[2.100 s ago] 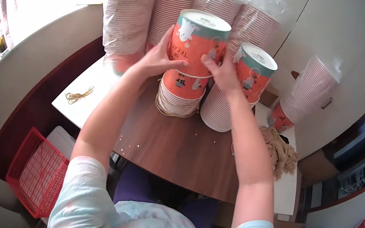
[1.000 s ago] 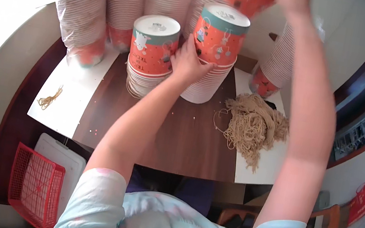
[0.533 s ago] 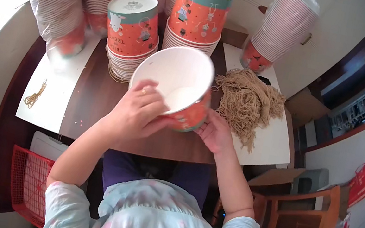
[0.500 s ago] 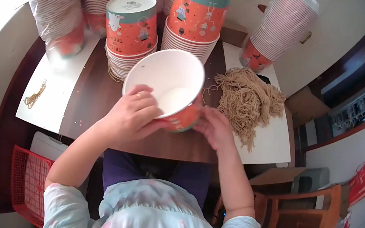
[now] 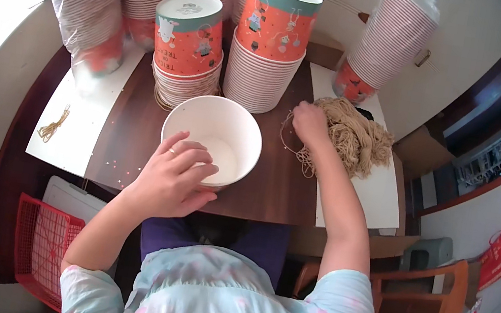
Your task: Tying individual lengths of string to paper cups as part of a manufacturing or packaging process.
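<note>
Left hand holds the bucket, hooked over its near rim; right hand curls at tan string, grip unclear

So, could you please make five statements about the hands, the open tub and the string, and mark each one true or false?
1. The right hand is at the string pile. True.
2. The left hand is at the near rim of the open tub. True.
3. The open tub stands mouth down. False: its mouth faces up.
4. The string pile is dark green. False: it is tan.
5. The open tub is left of the string pile. True.
</note>
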Available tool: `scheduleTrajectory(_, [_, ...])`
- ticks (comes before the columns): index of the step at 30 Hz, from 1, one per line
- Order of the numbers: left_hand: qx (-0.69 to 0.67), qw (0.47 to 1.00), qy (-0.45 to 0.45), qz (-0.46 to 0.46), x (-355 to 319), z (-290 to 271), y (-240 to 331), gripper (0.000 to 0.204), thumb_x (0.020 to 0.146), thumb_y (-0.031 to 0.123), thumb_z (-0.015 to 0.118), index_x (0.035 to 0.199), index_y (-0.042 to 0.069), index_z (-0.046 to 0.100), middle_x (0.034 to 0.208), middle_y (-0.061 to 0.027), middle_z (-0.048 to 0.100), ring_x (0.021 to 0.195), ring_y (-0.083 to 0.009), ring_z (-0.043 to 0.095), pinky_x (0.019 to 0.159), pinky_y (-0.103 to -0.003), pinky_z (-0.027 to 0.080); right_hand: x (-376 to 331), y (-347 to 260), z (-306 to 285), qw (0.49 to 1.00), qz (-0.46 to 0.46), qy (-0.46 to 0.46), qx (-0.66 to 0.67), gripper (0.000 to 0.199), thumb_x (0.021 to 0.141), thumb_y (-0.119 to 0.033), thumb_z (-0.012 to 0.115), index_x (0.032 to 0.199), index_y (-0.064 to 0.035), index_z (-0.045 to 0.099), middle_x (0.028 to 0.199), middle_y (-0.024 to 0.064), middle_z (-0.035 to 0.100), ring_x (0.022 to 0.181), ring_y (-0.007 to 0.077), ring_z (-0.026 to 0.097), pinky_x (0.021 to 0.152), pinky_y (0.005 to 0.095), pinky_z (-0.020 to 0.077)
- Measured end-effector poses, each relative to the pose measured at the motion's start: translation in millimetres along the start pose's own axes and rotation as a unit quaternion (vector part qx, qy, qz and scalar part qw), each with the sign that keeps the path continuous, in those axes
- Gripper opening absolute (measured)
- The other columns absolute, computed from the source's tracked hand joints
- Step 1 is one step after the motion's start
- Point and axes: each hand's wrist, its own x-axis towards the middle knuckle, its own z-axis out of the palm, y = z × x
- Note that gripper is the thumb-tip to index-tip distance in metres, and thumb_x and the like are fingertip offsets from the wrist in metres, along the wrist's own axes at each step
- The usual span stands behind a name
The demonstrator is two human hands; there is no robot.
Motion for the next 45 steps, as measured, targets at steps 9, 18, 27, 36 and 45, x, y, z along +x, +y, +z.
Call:
scheduleTrajectory(9, [-0.434, 0.855, 0.023, -0.283, 36.0, 5.1, -9.8, 0.035, 0.09, 0.02, 0.064, 0.116, -0.002, 0.06, 0.092, -0.0057, 0.063, 0.073, -0.0071, 0.056, 0.063, -0.023, 0.047, -29.5, -72.4, -164.1, 0.875, -0.086, 0.264, 0.397, 0.018, 0.076, 0.004, 0.066, 0.091, -0.0055, 0.064, 0.091, 0.0089, 0.063, 0.075, 0.0198, 0.063, 0.061, 0.0289, 0.0514])
scheduleTrajectory(18, [-0.544, 0.768, -0.043, -0.334, 40.5, 20.4, 26.0, 0.031, 0.087, 0.021, 0.068, 0.106, -0.004, 0.065, 0.078, -0.0013, 0.065, 0.065, -0.0045, 0.057, 0.059, -0.02, 0.048, -46.1, -98.1, -186.4, 0.869, -0.135, 0.271, 0.392, 0.027, 0.069, 0.004, 0.069, 0.094, -0.0054, 0.064, 0.09, 0.0097, 0.062, 0.076, 0.0238, 0.064, 0.063, 0.0317, 0.0529])
scheduleTrajectory(27, [-0.494, 0.809, 0.005, -0.319, 49.8, -3.4, 19.8, 0.016, 0.09, 0.012, 0.06, 0.092, -0.003, 0.066, 0.075, -0.0011, 0.064, 0.068, -0.0051, 0.056, 0.06, -0.021, 0.046, -49.3, -107.2, -158.3, 0.393, -0.012, -0.011, 0.919, 0.044, 0.089, -0.007, 0.059, 0.129, -0.0026, 0.042, 0.128, 0.0135, 0.049, 0.115, 0.0186, 0.051, 0.097, 0.0327, 0.0406])
scheduleTrajectory(36, [-0.481, 0.832, 0.112, -0.254, 84.8, -42.4, 2.2, 0.015, 0.088, 0.013, 0.063, 0.091, -0.001, 0.068, 0.078, -0.0021, 0.066, 0.073, -0.0048, 0.058, 0.063, -0.021, 0.045, -91.9, -97.5, -124.1, 0.722, 0.088, -0.107, 0.678, 0.02, 0.089, -0.018, 0.064, 0.103, -0.0032, 0.063, 0.091, 0.0008, 0.061, 0.076, 0.0049, 0.053, 0.069, 0.0212, 0.0442])
scheduleTrajectory(45, [-0.591, 0.774, 0.078, -0.213, 100.4, -44.5, 25.6, 0.016, 0.089, 0.012, 0.06, 0.093, -0.001, 0.067, 0.082, -0.0083, 0.067, 0.067, -0.0083, 0.057, 0.059, -0.02, 0.042, -83.1, -179.4, -135.9, 0.71, 0.074, -0.05, 0.698, 0.05, 0.083, -0.017, 0.069, 0.126, -0.0042, 0.047, 0.1, 0.006, 0.063, 0.095, 0.016, 0.061, 0.084, 0.0329, 0.0472])
